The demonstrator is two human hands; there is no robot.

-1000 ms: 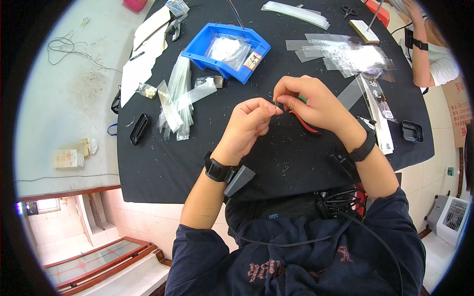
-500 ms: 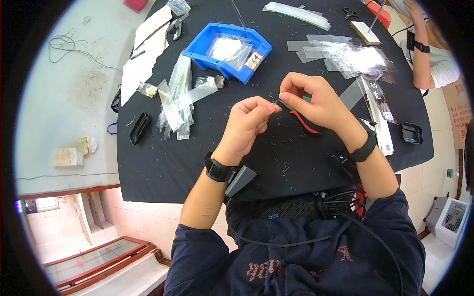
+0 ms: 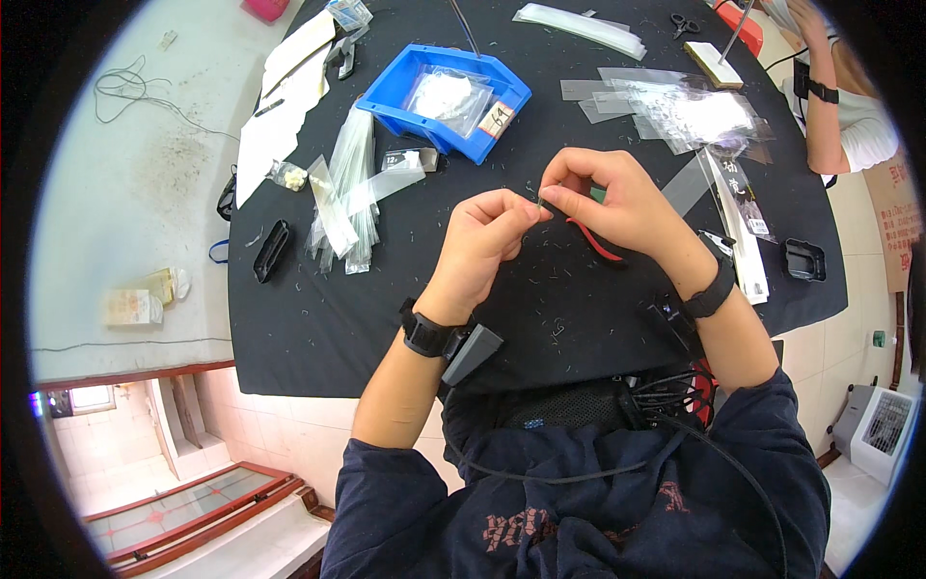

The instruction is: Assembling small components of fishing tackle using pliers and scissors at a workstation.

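Observation:
My left hand [image 3: 487,236] is closed, thumb and forefinger pinched together over the middle of the black-covered table. My right hand [image 3: 617,203] is closed too, its thumb and forefinger tips almost meeting those of the left. A tiny thin piece shows between the fingertips, too small to name. Beneath my right hand, a red curved handle [image 3: 596,241] of a tool sticks out over the cloth; the tool's other end is hidden. A bit of something green [image 3: 598,195] shows behind the right fingers. Black straps circle both my wrists.
Ahead stands a blue bin [image 3: 386,106] holding clear bags. Clear plastic strips [image 3: 352,212] lie left, more clear sheets [image 3: 675,111] right. White papers [image 3: 294,82], an open black case [image 3: 273,251], black scissors [image 3: 684,24] and small scraps lie about. Another person's arm [image 3: 825,125] is far right.
My right hand has shifted slightly left, bringing its fingertips closer to those of the left. The left hand and the red handle have barely moved.

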